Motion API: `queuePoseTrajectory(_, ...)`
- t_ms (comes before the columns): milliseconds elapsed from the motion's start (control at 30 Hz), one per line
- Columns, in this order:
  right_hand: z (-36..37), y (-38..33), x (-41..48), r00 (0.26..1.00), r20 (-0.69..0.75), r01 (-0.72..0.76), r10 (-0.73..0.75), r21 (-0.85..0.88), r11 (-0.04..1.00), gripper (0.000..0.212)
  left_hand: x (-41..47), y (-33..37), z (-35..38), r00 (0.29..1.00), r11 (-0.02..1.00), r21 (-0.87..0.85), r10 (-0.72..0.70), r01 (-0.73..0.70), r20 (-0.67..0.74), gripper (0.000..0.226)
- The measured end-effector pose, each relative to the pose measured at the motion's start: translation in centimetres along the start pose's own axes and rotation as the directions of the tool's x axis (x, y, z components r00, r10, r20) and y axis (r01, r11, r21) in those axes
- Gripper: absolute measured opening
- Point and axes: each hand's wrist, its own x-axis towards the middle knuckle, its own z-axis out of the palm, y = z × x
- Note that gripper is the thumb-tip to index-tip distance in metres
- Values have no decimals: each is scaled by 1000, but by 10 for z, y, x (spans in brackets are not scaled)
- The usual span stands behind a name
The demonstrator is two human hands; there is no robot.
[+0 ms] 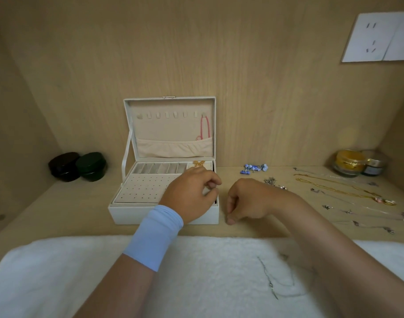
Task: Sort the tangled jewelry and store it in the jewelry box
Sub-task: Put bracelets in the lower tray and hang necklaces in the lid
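The white jewelry box (164,216) stands open on the wooden shelf, with a pink cord (205,129) hanging from a hook in its lid and a gold bow piece (199,164) in a rear compartment. My left hand (192,193) hovers over the box's right side with its fingers curled; whatever is under them is hidden. My right hand (247,200) rests just right of the box, fingers curled and thumb tip down near the shelf, with nothing visible in it. A thin silver chain (274,285) lies on the white towel (81,271).
Blue bead pieces (253,168), a small silver cluster (273,182), a gold chain (338,189) and several silver chains (368,214) are laid out to the right. Two dark tins (78,167) sit at the left, glass jars (349,162) at the back right. A wall socket (377,37) is above.
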Motion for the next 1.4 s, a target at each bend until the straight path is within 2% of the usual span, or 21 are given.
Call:
queuePoseTrajectory(67,-7,2,-3,995,-102,6,7,129,992,9,0,1,-1,999,989,-141,-53,51,-10,13)
queuePoseTrajectory(100,-10,2,-3,977,-213,37,10,217,976,7,1,2,-3,995,965,-245,-98,94,-6,11)
queuePoseTrajectory(167,-16,-3,1,893,-449,153,37,381,912,6,3,5,-7,986,899,-410,-165,153,6,11)
queuePoseTrajectory(233,-18,-13,5,835,-545,265,68,508,819,8,7,4,-12,981,852,-500,-193,157,-22,15)
queuePoseTrajectory(367,-8,-33,12,831,-543,351,116,675,649,6,9,-5,-26,950,769,-604,-306,208,-63,18)
queuePoseTrajectory(433,-3,-42,16,858,-496,358,133,763,538,6,8,-11,-31,952,769,-602,-303,217,-44,18)
queuePoseTrajectory(500,0,-45,20,884,-447,333,133,806,490,8,7,-17,-35,951,800,-554,-306,228,-50,17)
queuePoseTrajectory(533,2,-42,23,886,-446,322,128,789,524,7,6,-18,-37,950,823,-517,-307,238,-52,17)
queuePoseTrajectory(567,4,-40,25,877,-468,318,108,734,600,7,6,-20,-38,950,841,-480,-310,250,-49,17)
queuePoseTrajectory(667,9,-31,30,850,-527,284,5,466,838,7,3,-22,-37,948,880,-372,-318,296,3,16)
queuePoseTrajectory(767,12,-29,28,849,-528,178,-21,248,952,2,-1,-19,-35,937,899,-269,-344,346,55,11)
queuePoseTrajectory(933,14,-34,27,839,-539,125,-78,52,991,3,0,-20,-36,966,962,-81,-257,259,43,6)
queuePoseTrajectory(1167,13,-36,23,855,-491,148,-167,-77,986,10,0,-23,-41,966,975,10,-221,221,132,2)
queuePoseTrajectory(1267,19,-33,19,848,-489,183,-204,-90,979,19,-4,-24,-46,965,980,82,-194,182,174,22)
queuePoseTrajectory(1400,23,-31,10,915,-344,207,-209,-43,977,67,-15,-27,-56,879,937,157,-349,313,325,68)
